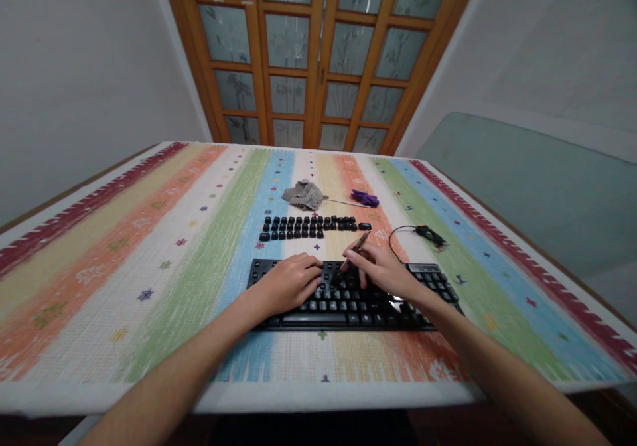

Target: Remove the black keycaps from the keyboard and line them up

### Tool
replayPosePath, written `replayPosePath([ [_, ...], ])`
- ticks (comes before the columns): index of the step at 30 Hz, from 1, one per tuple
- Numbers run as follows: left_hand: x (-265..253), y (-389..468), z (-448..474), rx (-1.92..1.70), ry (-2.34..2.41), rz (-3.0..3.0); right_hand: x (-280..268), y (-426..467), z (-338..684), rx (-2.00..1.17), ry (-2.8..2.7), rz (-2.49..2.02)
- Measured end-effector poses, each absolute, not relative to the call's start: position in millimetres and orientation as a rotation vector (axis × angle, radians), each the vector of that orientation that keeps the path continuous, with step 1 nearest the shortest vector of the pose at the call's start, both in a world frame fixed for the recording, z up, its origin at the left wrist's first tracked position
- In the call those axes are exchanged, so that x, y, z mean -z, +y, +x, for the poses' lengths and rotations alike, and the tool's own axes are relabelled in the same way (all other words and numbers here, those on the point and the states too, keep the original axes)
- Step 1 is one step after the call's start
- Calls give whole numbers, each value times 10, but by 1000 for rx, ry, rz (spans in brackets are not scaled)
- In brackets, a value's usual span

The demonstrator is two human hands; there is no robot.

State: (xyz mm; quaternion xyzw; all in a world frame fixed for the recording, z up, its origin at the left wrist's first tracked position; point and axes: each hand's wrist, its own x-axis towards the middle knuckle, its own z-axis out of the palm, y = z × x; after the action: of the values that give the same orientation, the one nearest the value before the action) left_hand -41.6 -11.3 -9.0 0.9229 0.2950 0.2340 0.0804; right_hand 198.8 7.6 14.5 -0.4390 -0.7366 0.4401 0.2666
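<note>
A black keyboard (343, 318) lies flat near the table's front edge, with part of its upper left rows stripped of keycaps. My left hand (291, 280) rests over its left side, fingers laid on it and holding nothing I can see. In my right hand (381, 268) is a slim brown-handled brush (357, 245), pinched between thumb and fingers. It slants down, its dark tip reaching the upper middle of the keyboard. Beyond the keyboard, loose black keycaps (297, 228) are set out in rows, with a wider keycap (365, 225) at their right end.
A grey cloth (303, 195) and a bunched purple cloth (365, 198) lie farther back, with a thin metal rod (343, 202) between them. The keyboard's bundled cable (430, 235) sits at the right. A striped cloth (189, 260) covers the table; wooden glazed doors (318, 68) stand behind.
</note>
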Motion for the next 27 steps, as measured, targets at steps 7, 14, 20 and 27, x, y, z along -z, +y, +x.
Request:
replayPosePath([
  [7, 41, -161, -375, -846, 862, 2652, -132, 26, 2056, -1337, -1812, -1040],
  [14, -41, -240, -306, -978, 905, 2335, -150, -114, 2011, -1329, -1832, -937],
  [20, -47, -215, -307, -972, 928, 2033, -111, -160, 2032, -1294, -1897, -887],
  [27, -6, -191, -316, -921, 866, 1851, -99, -237, 2049, -1186, -1944, -854],
])
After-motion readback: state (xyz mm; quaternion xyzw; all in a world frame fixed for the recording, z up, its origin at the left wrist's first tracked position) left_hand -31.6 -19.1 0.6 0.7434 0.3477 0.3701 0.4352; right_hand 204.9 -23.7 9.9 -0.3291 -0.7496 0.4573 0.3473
